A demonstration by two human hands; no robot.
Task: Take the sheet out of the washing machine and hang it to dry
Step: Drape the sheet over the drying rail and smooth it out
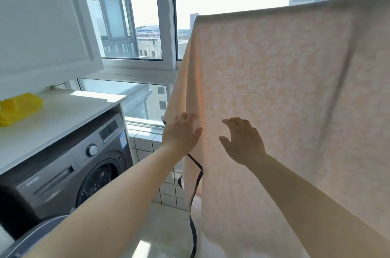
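A pale peach sheet (285,93) with a faint white floral print hangs draped over a high line or bar across the right half of the view, its top fold running from centre to upper right. My left hand (181,135) lies flat with straight fingers against the sheet's left edge. My right hand (242,141) is spread open on the front of the sheet a little to the right. Neither hand grips the cloth. The grey front-loading washing machine (69,169) stands at lower left with its round door swung open (38,234).
A white counter (63,110) above the machine carries a yellow bag (19,107). A white cabinet (42,25) hangs over it. Windows (164,25) fill the back wall. A dark strap (195,194) dangles by the sheet's left edge above the tiled floor.
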